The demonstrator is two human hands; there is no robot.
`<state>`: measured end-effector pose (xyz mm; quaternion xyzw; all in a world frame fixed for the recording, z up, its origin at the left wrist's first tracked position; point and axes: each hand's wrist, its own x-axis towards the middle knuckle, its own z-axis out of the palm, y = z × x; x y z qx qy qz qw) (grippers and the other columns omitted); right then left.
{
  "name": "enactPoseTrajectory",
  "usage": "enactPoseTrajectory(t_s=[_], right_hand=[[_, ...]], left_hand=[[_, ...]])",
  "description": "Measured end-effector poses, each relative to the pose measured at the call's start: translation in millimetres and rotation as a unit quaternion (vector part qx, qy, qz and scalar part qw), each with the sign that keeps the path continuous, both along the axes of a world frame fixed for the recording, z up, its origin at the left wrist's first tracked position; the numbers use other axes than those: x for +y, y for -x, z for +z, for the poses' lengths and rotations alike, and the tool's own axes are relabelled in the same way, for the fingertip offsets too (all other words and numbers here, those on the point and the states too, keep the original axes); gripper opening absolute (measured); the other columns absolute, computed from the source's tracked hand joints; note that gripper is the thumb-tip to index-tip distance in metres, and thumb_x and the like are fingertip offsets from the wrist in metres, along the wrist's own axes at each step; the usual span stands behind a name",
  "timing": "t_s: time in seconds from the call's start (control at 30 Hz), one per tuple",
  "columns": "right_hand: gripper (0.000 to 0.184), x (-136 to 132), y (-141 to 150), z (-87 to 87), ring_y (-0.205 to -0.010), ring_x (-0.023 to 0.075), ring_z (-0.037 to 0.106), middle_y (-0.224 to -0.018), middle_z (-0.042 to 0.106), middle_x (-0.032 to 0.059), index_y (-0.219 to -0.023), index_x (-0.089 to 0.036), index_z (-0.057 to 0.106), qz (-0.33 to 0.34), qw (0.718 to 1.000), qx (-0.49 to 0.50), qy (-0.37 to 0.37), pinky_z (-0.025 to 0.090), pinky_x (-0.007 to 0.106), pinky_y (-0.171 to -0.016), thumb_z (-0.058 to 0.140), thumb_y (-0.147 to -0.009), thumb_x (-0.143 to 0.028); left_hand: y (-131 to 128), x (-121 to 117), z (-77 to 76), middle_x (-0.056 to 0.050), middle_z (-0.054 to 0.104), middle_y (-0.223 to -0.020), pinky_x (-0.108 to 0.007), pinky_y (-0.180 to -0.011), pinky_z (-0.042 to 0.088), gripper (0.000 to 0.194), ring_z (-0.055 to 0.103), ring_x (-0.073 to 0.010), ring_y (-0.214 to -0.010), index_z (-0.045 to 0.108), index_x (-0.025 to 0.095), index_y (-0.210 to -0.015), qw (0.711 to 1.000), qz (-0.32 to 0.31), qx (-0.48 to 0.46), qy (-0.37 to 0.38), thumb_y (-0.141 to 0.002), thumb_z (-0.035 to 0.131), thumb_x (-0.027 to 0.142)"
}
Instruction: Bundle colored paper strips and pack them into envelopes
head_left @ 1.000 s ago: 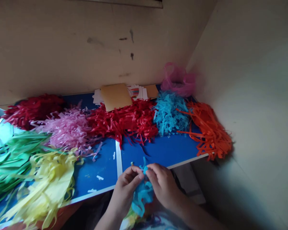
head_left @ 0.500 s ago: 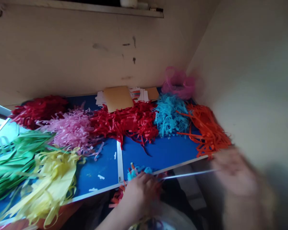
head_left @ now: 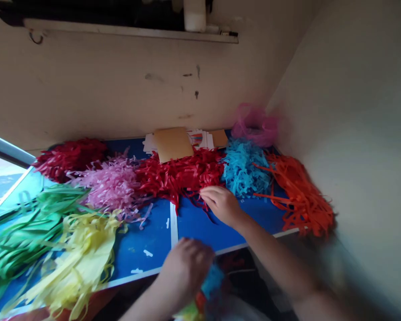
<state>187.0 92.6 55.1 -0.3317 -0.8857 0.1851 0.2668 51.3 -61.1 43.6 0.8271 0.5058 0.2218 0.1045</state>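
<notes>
Matt yellow paper strips (head_left: pixel 83 258), lower left, look thin and crinkly – same with the fluffy light-blue paper strips (head_left: pixel 245 169) right of centre. Translucent pink plastic bag (head_left: pixel 255 127) up behind them – kinda glossy, wrinkled. Smooth-looking blue tabletop (head_left: pixel 217 232).

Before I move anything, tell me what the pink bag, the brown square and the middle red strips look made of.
Pink bag: likely thin plastic, slightly glossy; it looks see-through and crumpled.
Brown square: probably card or stiff paper, matt, flat with straight edges.
Red strips: perhaps tissue or crepe paper, fairly matt, thin and curling.
</notes>
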Motion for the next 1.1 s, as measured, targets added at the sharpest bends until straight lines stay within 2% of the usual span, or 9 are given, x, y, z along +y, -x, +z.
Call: enactPoseTrajectory(t_s=[0.1, 0.23, 0.4, 0.6, 0.7, 0.8, 0.87, 0.97, 1.1], right_hand=[[0.019, 39.7, 53.8, -14.4, -0.096, 0.0141, 0.065, -0.102, 0.071, 0.0064, -0.099, -0.016, 0.063, -0.01, 0.999, -0.028, 0.011, 0.049, 0.024, -0.084, 0.047, -0.092, -0.009], [0.017, 65.6, 75.6, -39.3, -0.079, 0.0163, 0.064, -0.091, 0.068, 0.0072, -0.096, -0.014, 0.06, -0.028, 0.996, -0.086, -0.006, 0.048, 0.025, -0.07, 0.047, -0.089, -0.005], [0.012, 65.7, 69.2, -52.1, -0.091, 0.0208, 0.061, -0.104, 0.065, 0.0091, -0.097, -0.016, 0.063, 0.004, 0.988, -0.15, -0.036, 0.046, 0.029, -0.077, 0.065, -0.086, -0.02], [0.019, 69.8, 64.8, -46.0, -0.097, 0.0227, 0.057, -0.102, 0.068, 0.0112, -0.094, -0.016, 0.07, 0.009, 0.977, -0.205, -0.054, 0.042, 0.034, -0.084, 0.051, -0.094, -0.013], [0.021, 74.4, 62.0, -35.9, -0.098, 0.0219, 0.056, -0.103, 0.07, 0.0089, -0.093, -0.017, 0.072, -0.01, 0.976, -0.208, -0.057, 0.04, 0.034, -0.085, 0.052, -0.094, -0.017], [0.019, 74.2, 62.5, -21.4, -0.101, 0.0221, 0.054, -0.106, 0.069, 0.0068, -0.093, -0.019, 0.072, -0.026, 0.977, -0.201, -0.063, 0.036, 0.036, -0.09, 0.055, -0.094, -0.025], [0.021, 71.6, 65.0, -11.6, -0.103, 0.0234, 0.053, -0.106, 0.069, 0.007, -0.094, -0.019, 0.071, -0.032, 0.977, -0.2, -0.069, 0.034, 0.039, -0.093, 0.053, -0.095, -0.029], [0.023, 68.4, 67.1, 0.1, -0.102, 0.0252, 0.053, -0.105, 0.069, 0.01, -0.097, -0.017, 0.07, -0.041, 0.974, -0.208, -0.076, 0.033, 0.041, -0.091, 0.048, -0.096, -0.023], [0.021, 69.6, 62.1, 10.3, -0.1, 0.0249, 0.054, -0.104, 0.069, 0.0104, -0.099, -0.016, 0.069, -0.047, 0.972, -0.215, -0.078, 0.034, 0.04, -0.089, 0.049, -0.094, -0.017]], left_hand=[[33.7, 69.6, 11.2, -0.009, 0.068, -0.094, -0.031, -0.077, 0.051, 0.031, 0.064, -0.0187, -0.087, 0.063, 0.018, -0.1, 0.991, 0.124, 0.025, -0.031, -0.092, 0.034, 0.011], [67.7, 137.1, -4.1, -0.01, 0.068, -0.094, -0.045, -0.093, 0.045, 0.026, 0.063, -0.0246, -0.093, 0.065, 0.018, -0.094, 0.981, 0.168, 0.075, -0.052, -0.084, 0.043, 0.007], [111.3, 138.2, -15.1, -0.012, 0.07, -0.111, -0.061, -0.11, 0.02, 0.023, 0.058, -0.0327, -0.111, 0.07, 0.022, -0.094, 0.968, 0.205, 0.129, -0.06, -0.084, 0.05, 0.015], [150.9, 132.4, -13.6, -0.009, 0.073, -0.105, -0.057, -0.108, 0.024, 0.026, 0.059, -0.0312, -0.11, 0.074, 0.025, -0.098, 0.962, 0.224, 0.149, -0.054, -0.083, 0.052, 0.023], [145.7, 128.1, -10.4, -0.006, 0.072, -0.11, -0.053, -0.105, 0.03, 0.026, 0.058, -0.0299, -0.111, 0.074, 0.029, -0.1, 0.958, 0.241, 0.139, -0.069, -0.081, 0.056, 0.025], [118.0, 124.8, -1.7, -0.007, 0.068, -0.12, -0.053, -0.104, 0.028, 0.025, 0.053, -0.0327, -0.117, 0.072, 0.029, -0.102, 0.941, 0.287, 0.105, -0.143, -0.081, 0.059, 0.03], [94.5, 128.7, 5.1, -0.007, 0.068, -0.122, -0.052, -0.106, 0.027, 0.027, 0.053, -0.0321, -0.118, 0.07, 0.028, -0.107, 0.947, 0.259, 0.084, -0.169, -0.083, 0.059, 0.032], [70.7, 143.3, 12.0, -0.008, 0.071, -0.116, -0.051, -0.105, 0.029, 0.034, 0.057, -0.0302, -0.113, 0.065, 0.025, -0.117, 0.966, 0.205, 0.078, -0.137, -0.084, 0.058, 0.028], [68.4, 160.1, 14.1, -0.009, 0.074, -0.109, -0.051, -0.103, 0.03, 0.033, 0.059, -0.03, -0.108, 0.066, 0.023, -0.114, 0.969, 0.202, 0.077, -0.117, -0.083, 0.058, 0.026]])
